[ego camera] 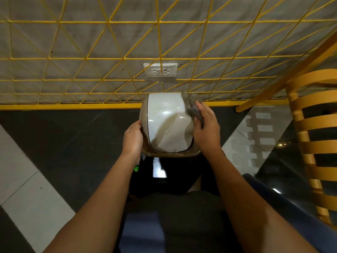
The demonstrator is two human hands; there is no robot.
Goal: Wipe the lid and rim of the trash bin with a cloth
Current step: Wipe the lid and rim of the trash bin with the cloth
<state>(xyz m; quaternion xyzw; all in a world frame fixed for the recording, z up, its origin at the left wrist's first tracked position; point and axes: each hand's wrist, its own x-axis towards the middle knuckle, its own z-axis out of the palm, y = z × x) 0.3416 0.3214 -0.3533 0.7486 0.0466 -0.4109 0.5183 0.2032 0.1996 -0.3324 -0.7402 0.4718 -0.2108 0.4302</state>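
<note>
The trash bin stands against the wall, seen from above. Its glossy white swing lid (168, 123) sits in a brown rim (172, 154). My left hand (133, 136) grips the rim's left side. My right hand (205, 127) holds a grey cloth (193, 106) pressed against the lid's right edge, near the far corner. The cloth looks blurred. The bin's body below the rim is dark and mostly hidden by my arms.
A yellow wire grid (158, 57) covers the grey wall behind the bin, with a white double socket (160, 70) just above it. A yellow slatted chair (310, 143) stands at the right. The floor has dark and white tiles.
</note>
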